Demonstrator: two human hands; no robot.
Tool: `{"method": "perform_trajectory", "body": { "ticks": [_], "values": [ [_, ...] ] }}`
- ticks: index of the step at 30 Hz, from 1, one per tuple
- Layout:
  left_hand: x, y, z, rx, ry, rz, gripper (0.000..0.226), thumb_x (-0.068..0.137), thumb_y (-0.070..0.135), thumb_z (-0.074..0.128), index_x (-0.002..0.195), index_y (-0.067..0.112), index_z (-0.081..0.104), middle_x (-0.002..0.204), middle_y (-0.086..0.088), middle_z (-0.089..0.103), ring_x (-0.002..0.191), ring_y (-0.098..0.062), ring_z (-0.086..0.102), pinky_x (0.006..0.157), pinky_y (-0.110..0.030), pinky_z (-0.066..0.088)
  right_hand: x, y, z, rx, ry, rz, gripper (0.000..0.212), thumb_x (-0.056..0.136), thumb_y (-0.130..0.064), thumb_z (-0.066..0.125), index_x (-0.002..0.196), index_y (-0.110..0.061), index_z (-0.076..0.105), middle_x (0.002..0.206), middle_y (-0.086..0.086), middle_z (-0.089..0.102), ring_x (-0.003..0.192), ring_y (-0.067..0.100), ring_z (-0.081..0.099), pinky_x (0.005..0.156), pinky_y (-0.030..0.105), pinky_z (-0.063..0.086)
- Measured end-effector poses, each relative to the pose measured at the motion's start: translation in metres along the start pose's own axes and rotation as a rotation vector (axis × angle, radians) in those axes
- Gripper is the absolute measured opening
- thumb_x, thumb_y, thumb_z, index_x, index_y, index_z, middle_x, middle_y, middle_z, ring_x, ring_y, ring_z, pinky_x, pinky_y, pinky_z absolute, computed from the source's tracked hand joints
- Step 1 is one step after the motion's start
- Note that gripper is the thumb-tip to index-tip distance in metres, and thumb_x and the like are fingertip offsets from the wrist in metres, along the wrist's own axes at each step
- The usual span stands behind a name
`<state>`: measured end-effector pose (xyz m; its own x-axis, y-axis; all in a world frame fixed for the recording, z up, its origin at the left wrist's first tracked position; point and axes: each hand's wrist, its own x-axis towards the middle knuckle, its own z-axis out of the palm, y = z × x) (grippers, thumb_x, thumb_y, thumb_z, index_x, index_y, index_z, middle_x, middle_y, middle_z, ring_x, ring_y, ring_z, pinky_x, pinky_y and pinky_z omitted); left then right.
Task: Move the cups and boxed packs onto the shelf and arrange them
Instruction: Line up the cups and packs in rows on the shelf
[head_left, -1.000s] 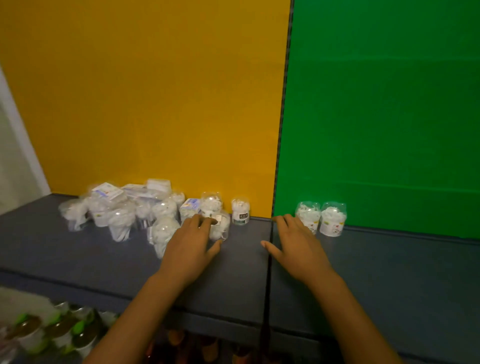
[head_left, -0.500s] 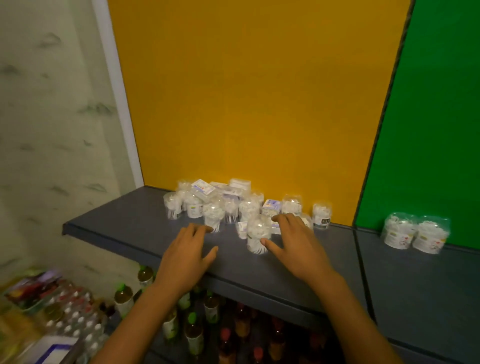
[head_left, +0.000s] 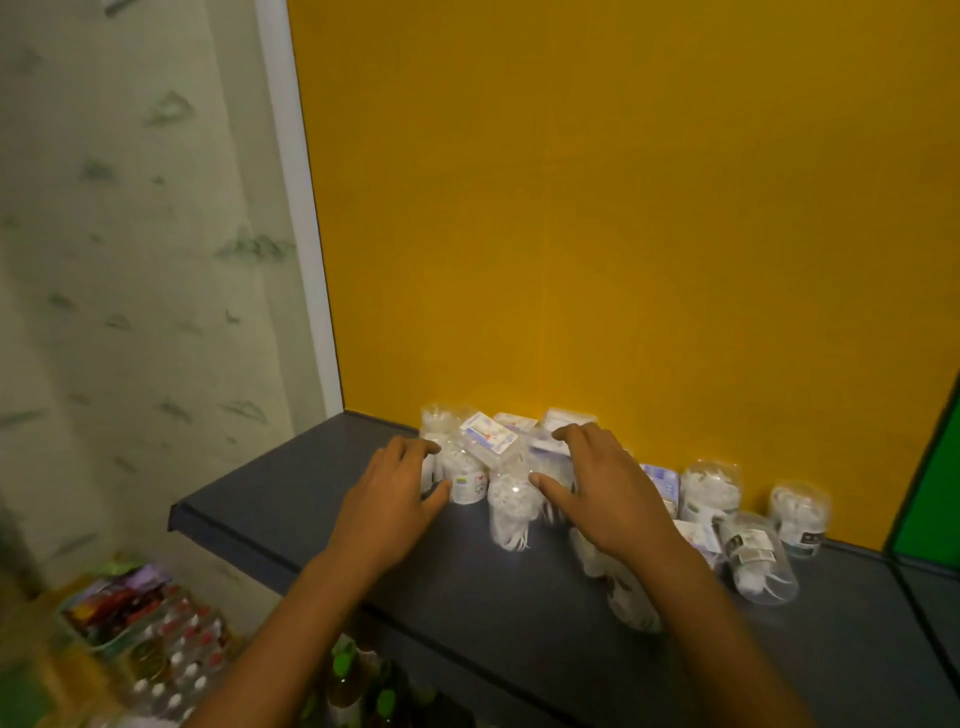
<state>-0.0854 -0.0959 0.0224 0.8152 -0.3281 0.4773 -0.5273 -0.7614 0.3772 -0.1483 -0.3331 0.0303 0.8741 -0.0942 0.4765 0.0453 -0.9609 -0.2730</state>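
2 bare hands reach over a dark grey shelf (head_left: 291, 525) toward a heap of clear plastic cups and small boxed packs piled against a yellow back panel (head_left: 597, 208). Left hand (head_left: 387, 499) lies palm down at the left side of the heap, its fingers (head_left: 415, 449) spread and released, the tips touching or just beside a labelled cup (head_left: 465, 475); whether they press it I cannot tell. Right hand (head_left: 602, 493) hovers over the middle of the heap, fingers spread and curled slightly, holding nothing, with the thumb just beside a clear cup of white contents (head_left: 509, 506) that stands near the front. A boxed pack (head_left: 488, 439) with blue and red print rests tilted on top of the cups between the 2 hands. To the right, an upright cup (head_left: 709, 491) stands near the panel, another cup (head_left: 758, 561) lies on its side in front of it, and a further cup (head_left: 800, 512) stands upright beside a green panel (head_left: 930, 499). Part of one more cup (head_left: 631, 597) shows under the right forearm. Below the shelf, bottles with green caps (head_left: 345, 665) stand in blur
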Motion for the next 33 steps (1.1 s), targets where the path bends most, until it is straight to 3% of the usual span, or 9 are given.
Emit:
{"method": "perform_trajectory", "body": {
  "ticks": [15,21,29,33],
  "values": [
    [0.094,-0.03,0.043,-0.268,-0.089,-0.027,0.045,0.087,0.047,0.058,0.127,0.027,0.048,0.121,-0.003,0.057,0.108,-0.021,0.055,0.088,-0.038,0.049,0.035,-0.002,0.024,-0.099,-0.008,0.097,0.053,0.09,-0.058,0.051,0.131,-0.025,0.046,0.127,-0.002,0.05,0.117,0.02,0.047,0.092,0.034,0.043],
    [0.115,-0.036,0.057,-0.25,-0.177,0.061,0.053,0.081,0.056,0.063,0.124,0.025,0.054,0.118,-0.006,0.063,0.109,-0.025,0.055,0.089,-0.043,0.049,0.026,-0.012,0.022,-0.151,0.015,0.175,0.053,0.09,-0.057,0.053,0.131,-0.025,0.046,0.128,-0.003,0.05,0.12,0.018,0.045,0.093,0.032,0.043],
    [0.121,-0.034,0.059,-0.461,-0.156,0.094,0.052,0.078,0.035,0.075,0.124,0.019,0.057,0.11,-0.006,0.065,0.099,-0.021,0.059,0.073,-0.027,0.045,0.021,-0.023,0.027,-0.175,0.03,0.228,0.049,0.09,-0.052,0.056,0.128,-0.022,0.048,0.125,-0.001,0.051,0.117,0.019,0.046,0.088,0.03,0.04],
    [0.124,-0.036,0.06,-0.683,-0.22,-0.017,0.057,0.077,0.028,0.078,0.128,0.016,0.054,0.102,0.001,0.059,0.092,-0.017,0.058,0.063,-0.018,0.043,0.02,-0.03,0.029,-0.175,0.047,0.262,0.048,0.09,-0.051,0.057,0.129,-0.024,0.048,0.127,-0.002,0.052,0.118,0.017,0.046,0.088,0.029,0.038]
  ]
}}
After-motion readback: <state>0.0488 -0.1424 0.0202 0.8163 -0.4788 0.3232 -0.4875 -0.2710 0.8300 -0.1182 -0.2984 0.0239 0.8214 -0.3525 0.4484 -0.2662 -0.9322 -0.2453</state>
